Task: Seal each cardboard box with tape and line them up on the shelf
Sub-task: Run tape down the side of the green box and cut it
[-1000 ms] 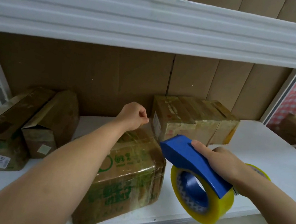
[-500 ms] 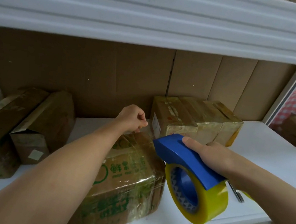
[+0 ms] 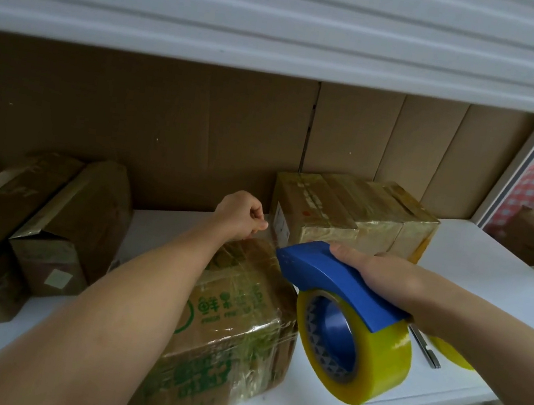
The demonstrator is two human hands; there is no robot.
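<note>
On the white shelf (image 3: 477,268) a box (image 3: 233,329) with green print sits at about 6 o'clock, near the front edge, its top and sides glossy with clear tape. The left hand (image 3: 241,214) reaches over the box's far end, fingers curled shut and pinching what looks like the free end of the tape — the strip itself is too clear to follow. The right hand (image 3: 376,270) is closed around the blue dispenser (image 3: 337,278), which hovers just at the box's right top edge, at about 4 o'clock from the left hand. The yellow roll (image 3: 372,367) hangs under the dispenser, beside the box's right side and out over the shelf's front edge. Behind the right hand, at 1 o'clock, a row of taped boxes (image 3: 354,212) stands against the cardboard backing (image 3: 167,118), close together, side by side. At 9 o'clock, two more boxes (image 3: 58,223) lean at a tilt, touching each other, one with a flap loose — both well apart from the green-printed box. A second yellow roll (image 3: 451,351) peeks out beneath the right forearm at 3 o'clock, with a thin grey tool (image 3: 426,347) just beside it on the shelf; what it is cannot be told. The upper shelf (image 3: 286,18) fills the top of the view.
</note>
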